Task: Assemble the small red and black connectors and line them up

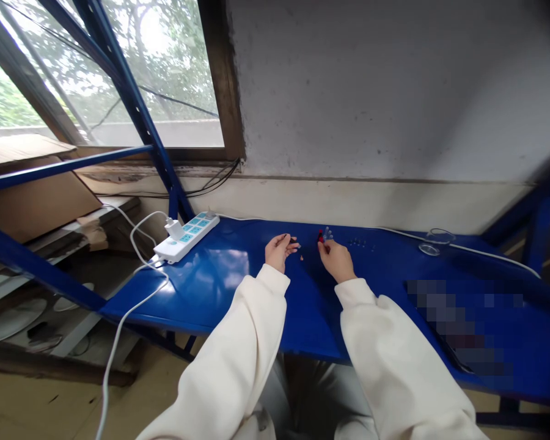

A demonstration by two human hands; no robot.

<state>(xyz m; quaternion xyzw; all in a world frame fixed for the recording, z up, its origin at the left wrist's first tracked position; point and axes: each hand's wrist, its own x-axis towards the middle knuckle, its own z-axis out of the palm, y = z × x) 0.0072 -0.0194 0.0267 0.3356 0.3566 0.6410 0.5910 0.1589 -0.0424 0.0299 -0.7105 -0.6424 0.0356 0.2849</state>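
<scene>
My left hand (278, 252) is over the blue table, thumb and fingers drawn together around something too small to make out. A tiny pale reddish piece (301, 258) shows just beside its fingertips. To the right, my right hand (338, 260) is closed, with its fingertips on a small red object (320, 236); the fingers hide part of it. Small clear pieces (328, 233) are clustered right behind that hand. More tiny clear bits (357, 242) lie scattered to its right on the table.
A white power strip (187, 237) with a plug and cable occupies the left of the blue table (201, 293). Clear round dishes (429, 249) stand at the back right near a white cable. A dark blurred-out flat item (462, 330) lies at right. Blue frame posts (132, 104) rise at left.
</scene>
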